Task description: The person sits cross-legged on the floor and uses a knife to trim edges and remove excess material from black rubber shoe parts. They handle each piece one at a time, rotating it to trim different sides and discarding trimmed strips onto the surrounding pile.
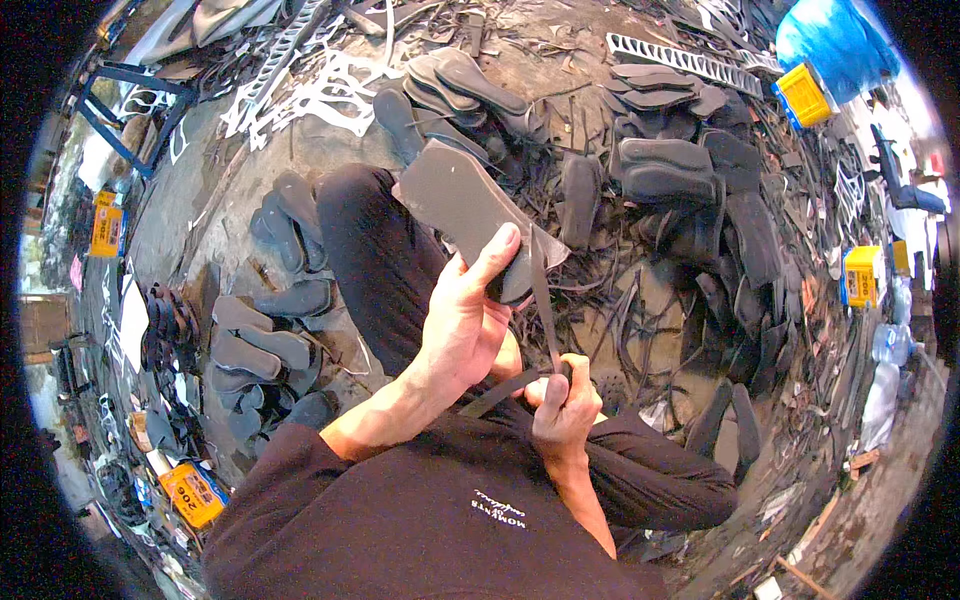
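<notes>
One dark grey sole [452, 190] is held up in my left hand [465, 318], over my bent left leg [358, 235], with the thumb pressed on its upper face and the fingers curled beneath. Its long axis slants from far left to near right. My right hand [565, 408] sits below its near end, apart from it, so the left is nearer. The right is clamped on a narrow dark strip [543, 305] that runs up to the sole's right edge. The sole looks flat, matte and layered along that side.
</notes>
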Motion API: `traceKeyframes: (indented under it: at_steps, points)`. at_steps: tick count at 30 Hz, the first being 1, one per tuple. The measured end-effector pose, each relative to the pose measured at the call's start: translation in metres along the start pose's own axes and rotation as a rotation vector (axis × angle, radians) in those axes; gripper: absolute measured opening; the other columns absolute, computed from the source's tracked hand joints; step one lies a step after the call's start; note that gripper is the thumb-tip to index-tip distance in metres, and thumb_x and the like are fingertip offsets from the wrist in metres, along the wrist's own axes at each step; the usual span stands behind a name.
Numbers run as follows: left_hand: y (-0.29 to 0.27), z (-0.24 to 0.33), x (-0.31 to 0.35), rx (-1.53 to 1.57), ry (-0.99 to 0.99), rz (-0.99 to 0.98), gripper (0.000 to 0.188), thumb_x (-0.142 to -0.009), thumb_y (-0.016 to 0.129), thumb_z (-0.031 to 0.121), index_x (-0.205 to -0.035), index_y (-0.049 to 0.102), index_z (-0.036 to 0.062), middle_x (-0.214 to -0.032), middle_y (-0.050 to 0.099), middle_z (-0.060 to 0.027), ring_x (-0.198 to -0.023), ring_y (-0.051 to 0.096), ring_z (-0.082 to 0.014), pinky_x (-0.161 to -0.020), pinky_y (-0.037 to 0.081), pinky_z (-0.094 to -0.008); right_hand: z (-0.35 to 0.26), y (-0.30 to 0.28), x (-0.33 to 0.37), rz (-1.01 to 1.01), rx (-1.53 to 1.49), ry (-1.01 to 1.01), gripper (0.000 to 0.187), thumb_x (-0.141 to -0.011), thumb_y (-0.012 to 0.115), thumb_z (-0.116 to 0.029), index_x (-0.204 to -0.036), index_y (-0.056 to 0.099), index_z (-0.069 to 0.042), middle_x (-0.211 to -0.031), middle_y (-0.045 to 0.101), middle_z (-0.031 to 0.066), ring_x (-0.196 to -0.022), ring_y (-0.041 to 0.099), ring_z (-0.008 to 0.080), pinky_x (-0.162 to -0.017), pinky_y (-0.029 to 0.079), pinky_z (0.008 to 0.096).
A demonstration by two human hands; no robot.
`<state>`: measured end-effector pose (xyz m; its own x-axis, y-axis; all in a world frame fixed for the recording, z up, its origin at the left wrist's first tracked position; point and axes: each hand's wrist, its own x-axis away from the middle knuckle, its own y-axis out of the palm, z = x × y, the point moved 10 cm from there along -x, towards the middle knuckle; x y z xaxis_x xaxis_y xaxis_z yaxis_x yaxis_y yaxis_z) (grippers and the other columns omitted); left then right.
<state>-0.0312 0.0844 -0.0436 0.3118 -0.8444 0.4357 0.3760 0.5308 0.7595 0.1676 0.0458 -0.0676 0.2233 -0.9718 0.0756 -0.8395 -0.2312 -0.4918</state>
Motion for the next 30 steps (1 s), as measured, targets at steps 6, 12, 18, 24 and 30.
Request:
traceKeyframes:
  at_steps: [6,12,18,24,30]
  points:
    - [-0.017,0.0,0.007,-0.024,0.02,-0.048,0.027,-0.104,0.074,0.022,-0.126,0.066,0.0091,-0.115,0.075,-0.0008,-0.099,0.074,-0.0126,-0.083,0.06,-0.0326,-0.025,-0.001,-0.016,0.035,0.167,-0.124,0.048,-0.111,0.049,-0.054,-0.105,0.059,-0.007,-0.077,0.065,0.0159,-0.066,0.065,0.0401,-0.064,0.043,0.0486]
    - [-0.045,-0.004,0.013,-0.182,0.035,0.0,0.029,-0.107,0.069,0.023,-0.13,0.065,0.0054,-0.119,0.075,-0.0072,-0.105,0.074,-0.0189,-0.09,0.06,-0.0366,-0.051,0.006,-0.028,-0.203,0.074,0.019,0.058,-0.113,0.045,-0.058,-0.101,0.059,-0.002,-0.059,0.06,0.0113,-0.055,0.064,0.0259,-0.058,0.049,0.0421]
    - [-0.074,-0.004,0.025,-0.236,-0.013,0.033,0.027,-0.103,0.076,0.02,-0.123,0.069,0.0014,-0.114,0.076,-0.0044,-0.099,0.071,-0.0114,-0.094,0.057,-0.0309,-0.051,0.031,-0.041,-0.428,0.032,0.144,0.057,-0.113,0.044,-0.056,-0.107,0.064,-0.003,-0.079,0.067,0.0306,-0.08,0.068,0.053,-0.072,0.05,0.0574]
    - [-0.068,0.006,0.038,-0.262,-0.042,0.002,0.028,-0.104,0.075,0.021,-0.124,0.07,0.0013,-0.113,0.076,-0.004,-0.1,0.071,-0.0111,-0.094,0.057,-0.031,-0.034,0.085,-0.082,-0.34,-0.045,0.043,0.055,-0.113,0.045,-0.056,-0.107,0.062,-0.004,-0.081,0.067,0.0296,-0.086,0.066,0.0554,-0.07,0.051,0.0569]
    - [-0.05,-0.023,0.065,-0.497,-0.289,-0.26,0.044,-0.102,0.078,0.025,-0.138,0.066,0.0025,-0.121,0.074,-0.0018,-0.109,0.067,-0.0107,-0.102,0.054,-0.0336,0.002,0.102,-0.16,-0.429,-0.626,-0.015,0.059,-0.111,0.05,-0.057,-0.118,0.072,-0.002,-0.095,0.076,0.007,-0.083,0.07,0.0201,-0.078,0.056,0.0377]
